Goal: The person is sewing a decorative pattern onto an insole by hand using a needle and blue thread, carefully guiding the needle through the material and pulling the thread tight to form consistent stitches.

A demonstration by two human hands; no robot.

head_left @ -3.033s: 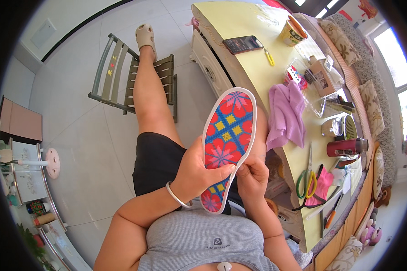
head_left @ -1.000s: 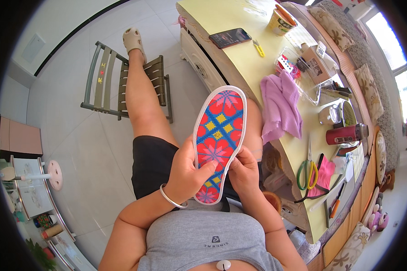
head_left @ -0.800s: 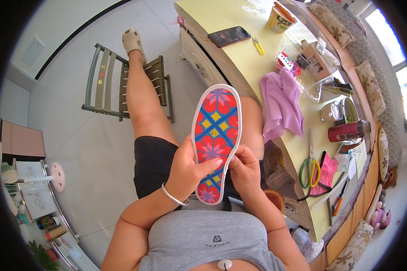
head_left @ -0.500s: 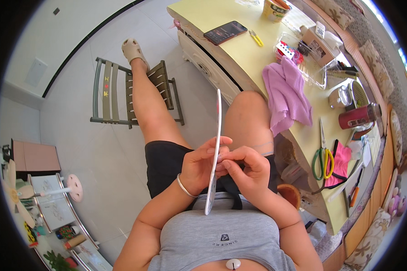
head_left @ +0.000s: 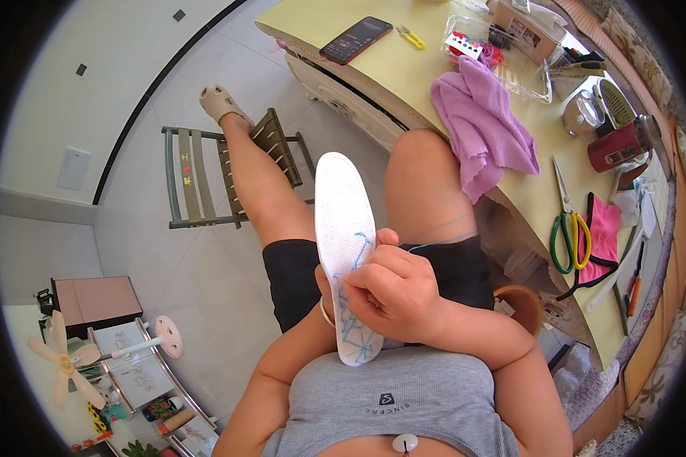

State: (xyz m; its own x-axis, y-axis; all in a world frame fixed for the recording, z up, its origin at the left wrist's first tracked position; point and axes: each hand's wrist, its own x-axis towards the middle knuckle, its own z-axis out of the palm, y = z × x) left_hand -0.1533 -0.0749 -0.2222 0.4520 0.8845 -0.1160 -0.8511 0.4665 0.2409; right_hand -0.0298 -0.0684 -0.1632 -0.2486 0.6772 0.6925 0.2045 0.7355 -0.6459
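White fabric shoe insole (head_left: pixel 344 251), plain back side up with blue stitch lines, held over lap. Right hand (head_left: pixel 395 293) curled on top, fingertips pinching at blue thread (head_left: pixel 434 244) near insole edge; needle not visible. Left hand (head_left: pixel 324 283) mostly hidden under insole, gripping from below. Likely mid-stitch; next pull needs steady thread tension, insole kept flat. Clear plastic tray (head_left: pixel 511 57) on yellow counter (head_left: pixel 404 72): small colourful bits, contents unclear. Red cylindrical tin (head_left: pixel 621 143): contents hidden.

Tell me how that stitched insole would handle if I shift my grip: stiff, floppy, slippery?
The insole looks thin and flat, so probably light and somewhat bendy, though it stands unsupported above the right hand, suggesting some stiffness. Its white cloth-like back and blue stitching likely grip well. The trailing blue thread might snag.
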